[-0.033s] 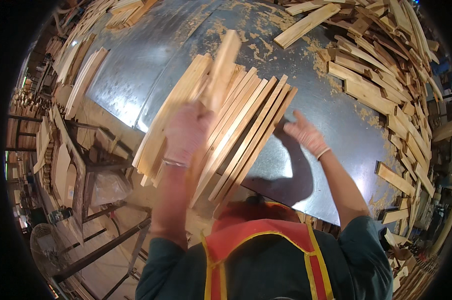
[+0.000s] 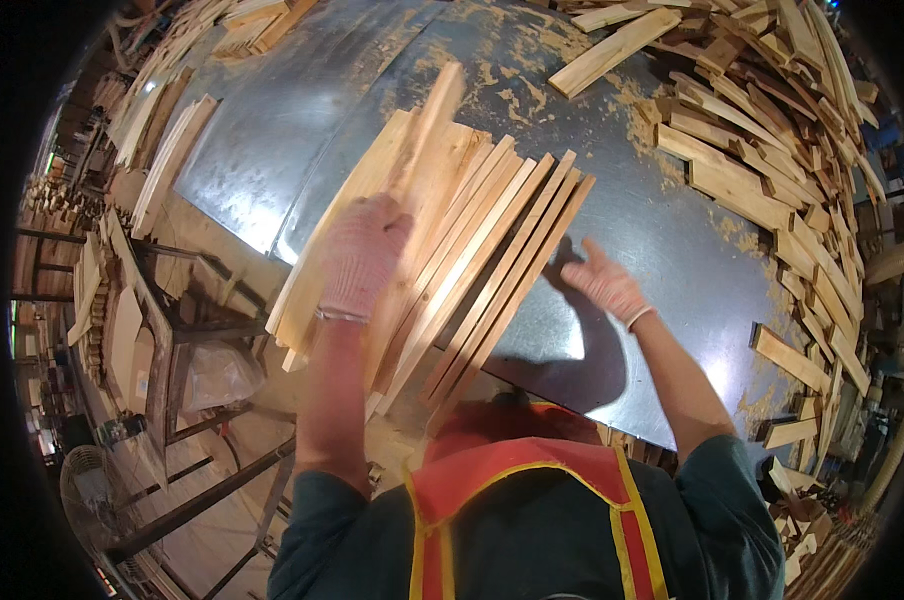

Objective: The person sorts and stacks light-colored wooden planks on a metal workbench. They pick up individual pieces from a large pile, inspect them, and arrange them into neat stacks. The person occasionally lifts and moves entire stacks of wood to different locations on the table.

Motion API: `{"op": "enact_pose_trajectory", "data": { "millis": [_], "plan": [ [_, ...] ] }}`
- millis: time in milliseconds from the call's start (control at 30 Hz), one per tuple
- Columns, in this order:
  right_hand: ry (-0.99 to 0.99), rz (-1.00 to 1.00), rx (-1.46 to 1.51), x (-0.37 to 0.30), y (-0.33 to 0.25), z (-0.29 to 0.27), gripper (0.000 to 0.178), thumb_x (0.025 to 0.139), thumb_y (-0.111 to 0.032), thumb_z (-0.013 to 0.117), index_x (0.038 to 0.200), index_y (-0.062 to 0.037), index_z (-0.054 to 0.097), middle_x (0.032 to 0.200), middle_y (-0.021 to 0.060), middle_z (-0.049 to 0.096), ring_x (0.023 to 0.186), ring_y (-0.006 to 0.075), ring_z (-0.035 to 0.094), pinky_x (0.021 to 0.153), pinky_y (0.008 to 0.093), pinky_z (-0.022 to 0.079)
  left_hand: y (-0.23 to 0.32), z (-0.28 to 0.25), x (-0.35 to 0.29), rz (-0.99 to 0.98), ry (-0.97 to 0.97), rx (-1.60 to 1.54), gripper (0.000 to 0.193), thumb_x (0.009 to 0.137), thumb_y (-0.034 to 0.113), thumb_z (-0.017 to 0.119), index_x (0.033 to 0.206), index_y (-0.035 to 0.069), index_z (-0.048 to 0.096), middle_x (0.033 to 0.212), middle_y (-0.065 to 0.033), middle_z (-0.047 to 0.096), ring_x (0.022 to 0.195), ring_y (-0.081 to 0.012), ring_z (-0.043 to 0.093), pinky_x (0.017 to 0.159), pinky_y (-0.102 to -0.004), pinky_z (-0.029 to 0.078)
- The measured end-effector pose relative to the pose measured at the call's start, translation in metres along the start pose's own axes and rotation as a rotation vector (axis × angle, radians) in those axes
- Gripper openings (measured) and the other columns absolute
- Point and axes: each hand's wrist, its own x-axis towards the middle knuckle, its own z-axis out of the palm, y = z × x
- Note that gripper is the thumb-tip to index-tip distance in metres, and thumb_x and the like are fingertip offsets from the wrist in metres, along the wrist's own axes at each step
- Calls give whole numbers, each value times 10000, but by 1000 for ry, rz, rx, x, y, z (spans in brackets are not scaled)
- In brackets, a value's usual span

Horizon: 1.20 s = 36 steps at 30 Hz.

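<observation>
In a pale pink knit glove, my left hand (image 2: 365, 255) is closed round a wooden strip (image 2: 434, 125), which sticks up past my knuckles, tilted and slightly blurred. Under it lie pale wooden boards (image 2: 367, 180), partly hidden by that hand and forearm. Several narrow wooden strips (image 2: 492, 265) lie side by side to the right of this hand, slanting, their near ends over the table edge. My gloved right hand (image 2: 609, 282) is just right of the outermost strip, thumb and fingers apart, nothing in it. Whether it touches the metal table (image 2: 662, 345) I cannot tell.
A big heap of wood offcuts (image 2: 762, 180) covers the right side. One loose board (image 2: 617, 52) lies at the far edge, near scattered sawdust (image 2: 512, 75). More strips (image 2: 172, 165) stand stacked at left, above a metal frame (image 2: 162, 370). A fan (image 2: 92, 490) is at lower left.
My left hand has shifted slightly left with the strip, and the strip's far end has swung left, baring more board beside it. The right hand has moved slightly lower.
</observation>
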Motion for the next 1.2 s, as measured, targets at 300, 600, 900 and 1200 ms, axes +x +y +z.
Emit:
{"op": "enact_pose_trajectory", "data": {
  "millis": [300, 600, 900, 1200],
  "plan": [
    [-303, -60, 489, -21, -43, 111, 945, 971, -331, 782, 1675, 4, 247, 1456, 262, 617, 1369, 316, 574, 1143, 373, 459, -36, 70, -70, -44, 1, 439, 500, 951, 458, 663, 1292, 93, 653, 1249, -159, 681, 1138, -367, 678, 966, -493, 542],
    [-122, 19, 301, -122, 12, 76, 786, 969, -427, 737, 1585, -46, 433, 1320, 141, 687, 1193, 247, 645, 1021, 382, 506, -33, 55, -91, 153, 21, 377, 742, 841, 515, 803, 1405, 62, 638, 1374, -241, 628, 1231, -417, 630, 1004, -509, 537],
    [242, 96, 376, -243, 78, 38, 740, 961, -498, 679, 1481, -16, 465, 1210, 159, 679, 1110, 338, 642, 978, 414, 502, -26, 67, -18, 75, -359, -145, 365, 839, 123, 642, 1154, -58, 674, 1135, -250, 723, 1055, -431, 711, 936, -483, 591],
    [729, -171, 1027, -329, 24, 5, 860, 903, -280, 801, 1632, -61, 400, 1435, 104, 643, 1304, 219, 596, 1131, 385, 472, 324, 84, -157, 432, -1146, -1372, 667, 890, 138, 769, 1480, -34, 510, 1358, -102, 594, 1198, -208, 597, 1078, -354, 478]
  ]
}}
